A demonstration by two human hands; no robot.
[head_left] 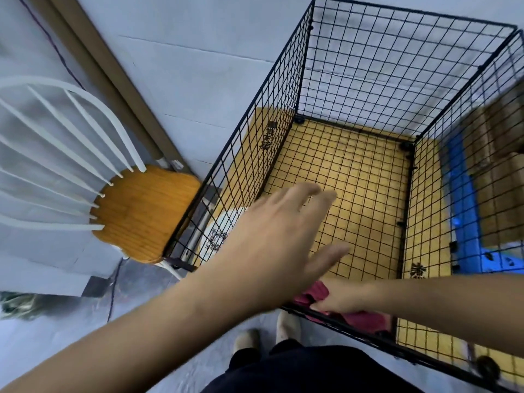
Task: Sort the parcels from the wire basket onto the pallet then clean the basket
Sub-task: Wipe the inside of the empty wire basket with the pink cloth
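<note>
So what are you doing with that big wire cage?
A person seems to be cleaning the wire basket. The right hand holds a red cloth at its near rim, while the left hand hovers open over the basket. Brown parcels sit on the blue pallet outside its right wall.

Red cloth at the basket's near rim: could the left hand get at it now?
Probably yes: the left hand is open over the wire basket, close to the red cloth, nothing between them; the right hand grips part of it.

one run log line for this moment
step: basket clean | left hand open over black wire basket | right hand grips dark red cloth on near rim
</note>
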